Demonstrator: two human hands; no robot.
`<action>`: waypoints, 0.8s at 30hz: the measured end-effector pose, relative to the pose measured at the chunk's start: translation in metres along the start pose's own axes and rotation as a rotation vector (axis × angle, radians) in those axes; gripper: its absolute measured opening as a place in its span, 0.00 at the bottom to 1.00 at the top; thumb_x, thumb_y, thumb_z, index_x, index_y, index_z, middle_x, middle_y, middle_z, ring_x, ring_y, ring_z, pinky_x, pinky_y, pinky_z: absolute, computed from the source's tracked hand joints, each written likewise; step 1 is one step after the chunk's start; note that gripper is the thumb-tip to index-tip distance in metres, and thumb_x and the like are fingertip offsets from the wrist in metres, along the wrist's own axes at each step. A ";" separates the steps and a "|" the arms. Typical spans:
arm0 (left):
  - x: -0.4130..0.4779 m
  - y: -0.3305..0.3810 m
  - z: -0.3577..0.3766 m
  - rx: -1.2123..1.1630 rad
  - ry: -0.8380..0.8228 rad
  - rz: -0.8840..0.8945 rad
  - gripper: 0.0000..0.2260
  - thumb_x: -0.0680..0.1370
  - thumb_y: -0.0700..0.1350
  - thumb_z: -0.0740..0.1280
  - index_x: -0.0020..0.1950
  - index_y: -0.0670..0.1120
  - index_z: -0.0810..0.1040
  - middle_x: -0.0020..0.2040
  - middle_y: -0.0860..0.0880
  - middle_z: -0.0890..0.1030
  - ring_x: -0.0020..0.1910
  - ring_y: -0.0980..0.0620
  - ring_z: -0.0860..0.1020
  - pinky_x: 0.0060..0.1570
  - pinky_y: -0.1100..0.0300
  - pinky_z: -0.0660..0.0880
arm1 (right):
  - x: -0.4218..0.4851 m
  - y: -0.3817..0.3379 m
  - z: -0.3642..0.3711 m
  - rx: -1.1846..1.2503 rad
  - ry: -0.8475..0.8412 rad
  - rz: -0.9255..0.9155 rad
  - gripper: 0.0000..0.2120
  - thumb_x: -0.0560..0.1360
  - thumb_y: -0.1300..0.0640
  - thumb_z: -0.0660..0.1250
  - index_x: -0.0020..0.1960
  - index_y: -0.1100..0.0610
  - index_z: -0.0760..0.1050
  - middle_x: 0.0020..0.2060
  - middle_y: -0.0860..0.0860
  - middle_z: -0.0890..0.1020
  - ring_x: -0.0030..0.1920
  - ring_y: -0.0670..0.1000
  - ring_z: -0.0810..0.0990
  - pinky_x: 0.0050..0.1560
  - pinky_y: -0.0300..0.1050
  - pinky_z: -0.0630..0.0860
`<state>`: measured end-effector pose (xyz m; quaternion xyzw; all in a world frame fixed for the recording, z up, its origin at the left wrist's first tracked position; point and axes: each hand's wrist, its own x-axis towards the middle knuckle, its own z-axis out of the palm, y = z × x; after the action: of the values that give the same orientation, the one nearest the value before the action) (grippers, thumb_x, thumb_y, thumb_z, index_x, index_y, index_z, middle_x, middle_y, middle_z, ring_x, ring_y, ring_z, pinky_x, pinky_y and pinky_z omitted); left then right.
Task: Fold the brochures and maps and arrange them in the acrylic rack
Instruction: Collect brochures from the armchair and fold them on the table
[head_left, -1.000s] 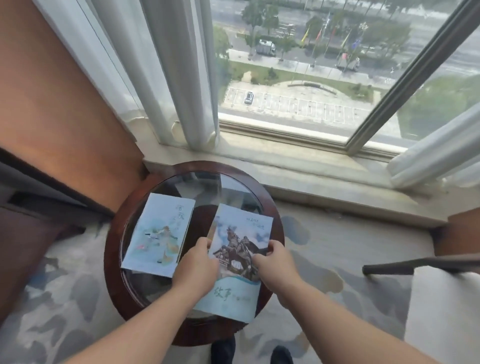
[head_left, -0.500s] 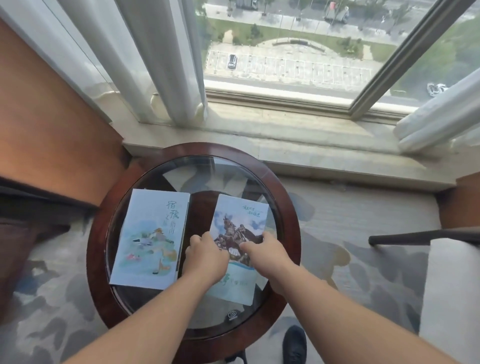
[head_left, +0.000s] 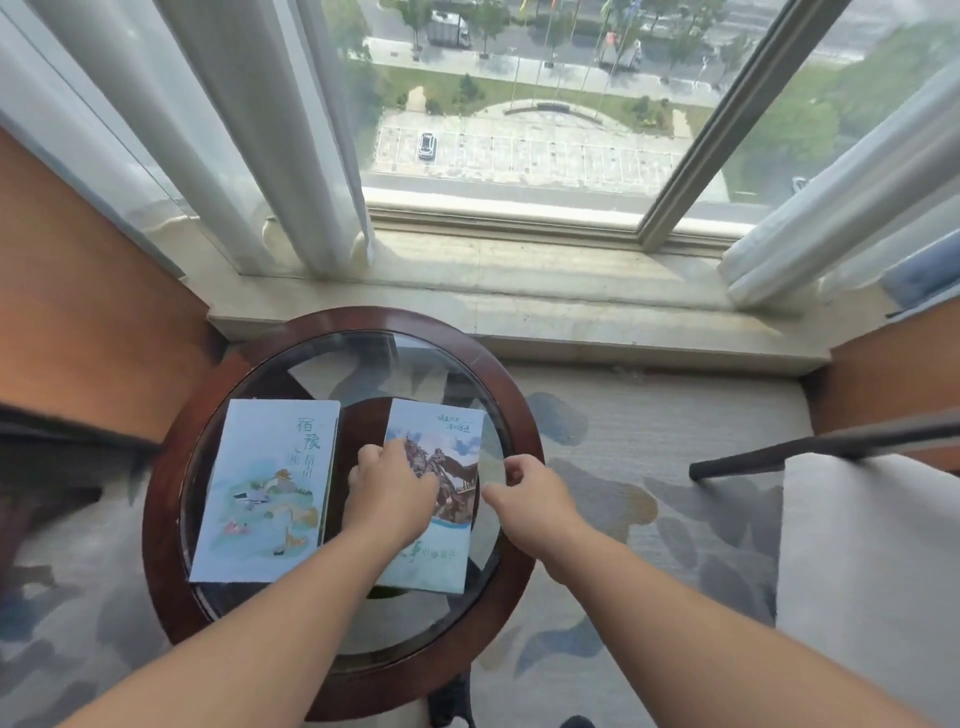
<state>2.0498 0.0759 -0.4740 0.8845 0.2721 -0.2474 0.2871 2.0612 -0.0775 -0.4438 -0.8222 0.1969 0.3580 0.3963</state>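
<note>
Two folded brochures lie flat on the glass top of the round table (head_left: 161, 499), which has a dark wooden rim and stands just below the window sill (head_left: 571, 296). The left brochure (head_left: 265, 488), pale with a painted landscape and large green characters, lies alone and nothing touches it. The right brochure (head_left: 449, 457), which shows a horse and rider, lies just beside it with a narrow strip of glass between them. Your left hand (head_left: 395, 486) rests on the right brochure, knuckles up, with its fingers bent over the left edge. The thumb is hidden, so I cannot tell whether you pinch that edge or only press on it. Your right hand (head_left: 530, 493) hangs just off the brochure's right edge, above the glass, with its fingers curled in and nothing between them. Its thumb points toward the paper, and whether it touches is unclear. White curtains (head_left: 270, 130) hang at the window on both sides. An orange chair back (head_left: 88, 312) stands left of the table, and patterned carpet (head_left: 649, 467) covers the floor.
</note>
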 end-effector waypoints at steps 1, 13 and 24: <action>-0.006 0.013 -0.004 -0.017 -0.005 0.031 0.23 0.78 0.49 0.60 0.73 0.50 0.65 0.69 0.45 0.65 0.62 0.43 0.70 0.56 0.51 0.72 | -0.008 0.001 -0.012 0.018 0.023 -0.012 0.25 0.76 0.51 0.64 0.71 0.53 0.67 0.67 0.52 0.72 0.53 0.51 0.77 0.54 0.49 0.76; -0.197 0.219 0.046 0.065 -0.097 0.549 0.24 0.78 0.49 0.61 0.75 0.48 0.66 0.72 0.44 0.66 0.61 0.43 0.75 0.51 0.54 0.73 | -0.170 0.127 -0.225 0.237 0.405 -0.084 0.18 0.76 0.50 0.62 0.65 0.49 0.72 0.61 0.48 0.76 0.55 0.49 0.75 0.53 0.46 0.73; -0.505 0.368 0.229 0.156 -0.220 0.959 0.22 0.77 0.49 0.63 0.71 0.46 0.71 0.67 0.44 0.73 0.58 0.44 0.77 0.52 0.56 0.75 | -0.390 0.400 -0.404 0.486 0.816 -0.029 0.09 0.75 0.52 0.63 0.54 0.50 0.76 0.48 0.46 0.79 0.47 0.48 0.77 0.44 0.43 0.75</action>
<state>1.8467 -0.4954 -0.1999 0.8975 -0.2166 -0.1991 0.3284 1.7328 -0.6255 -0.1837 -0.7819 0.4031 -0.0562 0.4722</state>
